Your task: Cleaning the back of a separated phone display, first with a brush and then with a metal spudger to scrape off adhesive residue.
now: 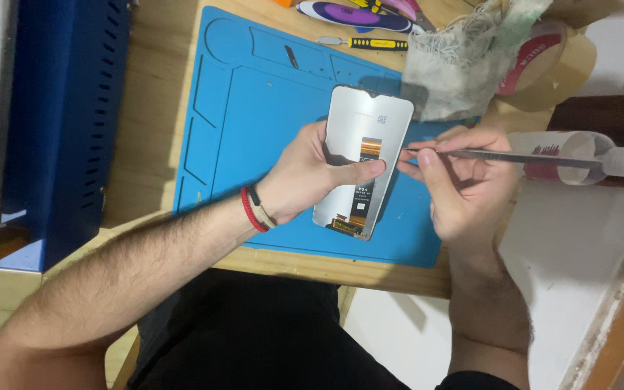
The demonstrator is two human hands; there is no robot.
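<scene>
Phone display panel, silver-grey on its back with an orange flex ribbon and a dark strip down the middle [365, 160], sits near the centre of the frame, lifted above the blue silicone work mat [254, 130] and already free of any phone body: I see only the bare panel, back side up. My left hand [305, 173] wraps it from the left edge, thumb pressed across the back just below the orange ribbon, fingers hidden underneath. My right hand [460, 180] pinches a thin flat metal blade tool [500, 155] between thumb and fingertips, closed firmly on it, and its tip rests at the panel's right edge, touching or very nearly so; I cannot tell whether it has got under anything. So the panel is out and in hand, and, as I judge it, the fine work along that edge is in progress. At the top of the frame lie a yellow-handled screwdriver [370, 43], a crumpled white cloth [464, 65] and a roll of brown tape [550, 65], all well apart from my hands.
</scene>
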